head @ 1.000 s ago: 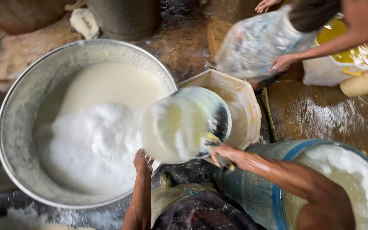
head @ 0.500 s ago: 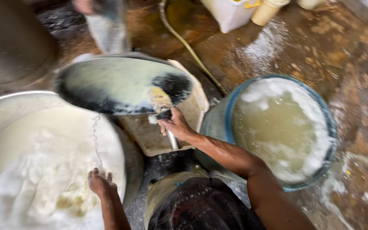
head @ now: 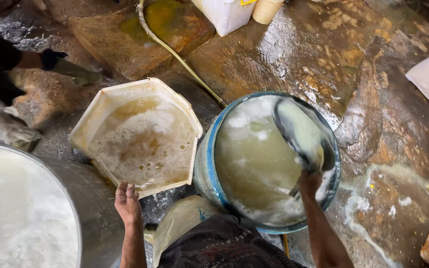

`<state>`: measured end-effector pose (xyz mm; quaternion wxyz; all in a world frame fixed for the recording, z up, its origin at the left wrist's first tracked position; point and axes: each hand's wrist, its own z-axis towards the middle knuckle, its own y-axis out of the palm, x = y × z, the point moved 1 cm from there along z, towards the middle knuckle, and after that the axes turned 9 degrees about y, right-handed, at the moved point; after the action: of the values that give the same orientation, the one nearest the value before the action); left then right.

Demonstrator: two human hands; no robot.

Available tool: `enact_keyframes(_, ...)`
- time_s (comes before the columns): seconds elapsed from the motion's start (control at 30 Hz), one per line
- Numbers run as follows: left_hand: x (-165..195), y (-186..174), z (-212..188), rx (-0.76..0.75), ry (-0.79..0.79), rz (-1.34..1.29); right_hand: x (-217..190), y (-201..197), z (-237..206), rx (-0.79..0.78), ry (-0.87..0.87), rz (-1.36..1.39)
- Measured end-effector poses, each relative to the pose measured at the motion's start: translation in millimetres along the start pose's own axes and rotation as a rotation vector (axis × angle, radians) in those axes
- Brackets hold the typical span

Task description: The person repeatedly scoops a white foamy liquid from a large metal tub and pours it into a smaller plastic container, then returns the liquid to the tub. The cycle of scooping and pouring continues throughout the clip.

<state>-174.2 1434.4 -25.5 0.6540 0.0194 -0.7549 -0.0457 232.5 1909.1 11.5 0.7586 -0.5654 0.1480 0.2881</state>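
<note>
Nearest, at the bottom edge: dark cloth over the knees, a pale sack [head: 179,226] tucked just in front. Left hand [head: 127,201] released, fingers spread, resting beside the near rim of the cream angular tub [head: 184,111], holding nothing. Right hand [head: 309,182] clenched on the lower edge of a dark scoop pan [head: 301,134], tilted and dipped inside the blue drum [head: 209,168]; blurred by motion. Drum full of cloudy yellowish liquid with white foam along the edges. At far left, part of a big metal basin [head: 83,203] brimming with white froth. Cream tub just left of the drum, holding brownish foamy liquid. Beyond, wet stone floor [head: 294,54], a yellowish hose [head: 175,52] running up from the drum, another person's gloved hand [head: 68,67] at upper left, white containers [head: 227,15] at the top.
</note>
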Motion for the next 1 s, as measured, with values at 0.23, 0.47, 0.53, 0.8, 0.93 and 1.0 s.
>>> enact_keyframes(0.23,-8,36,-19,-0.041,-0.075,-0.01,8,47,-49,-0.717,1.239,0.376)
enact_keyframes(0.47,20,10,-29,0.008,0.051,-0.006,-26,46,-9,-1.343,1.069,0.642)
enact_keyframes(0.53,27,-14,-35,0.058,0.163,0.089,-49,35,5,-1.599,1.073,0.803)
enact_keyframes(0.8,42,-146,-80,0.306,0.344,0.631,-176,-4,18,-1.713,0.831,0.22)
enact_keyframes(0.93,37,-208,-95,0.303,0.203,0.879,-250,35,-31,-1.92,0.885,-0.058)
enact_keyframes(1.0,34,-234,-101,0.271,0.108,0.87,-286,57,-62,-1.963,0.838,-0.162)
